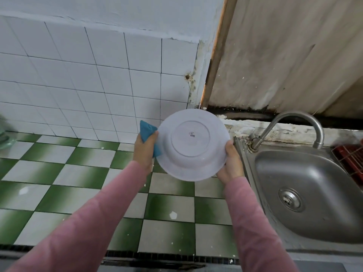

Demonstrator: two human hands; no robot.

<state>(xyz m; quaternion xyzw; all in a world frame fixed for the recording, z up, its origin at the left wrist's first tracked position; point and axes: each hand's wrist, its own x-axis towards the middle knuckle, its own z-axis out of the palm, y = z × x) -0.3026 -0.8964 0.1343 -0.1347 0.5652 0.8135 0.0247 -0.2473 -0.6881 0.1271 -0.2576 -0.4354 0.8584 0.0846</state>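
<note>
Plate point(193, 146) is held up in the air between both hands, tilted on edge with its underside toward me, over the table point(78, 173) and clear of it.

Left hand point(145, 148): fingers curled, pinching a blue cloth point(146, 130) against the plate's left rim, thumb on the near face. Right hand point(231, 161): fingers wrapped behind the right rim, thumb pressed on the near face.

Edges and room: open tiled surface lies below and left of the left fingers. The wall tiles point(88, 75) stand beyond the fingers, behind the plate's upper rim. The sink point(324, 183) begins just beside the right fingers. The faucet point(294, 118) arcs near, apart from the plate. A red wire rack point(351, 154) sits well to the right, past the basin.

Materials: the plate is white, glossy and round, with a raised foot ring and a small printed sticker point(192, 133) at centre. The cloth is soft and bunched. The table is glazed green-and-white checker tile, speckled white. The sink is brushed steel with rounded corners.
</note>
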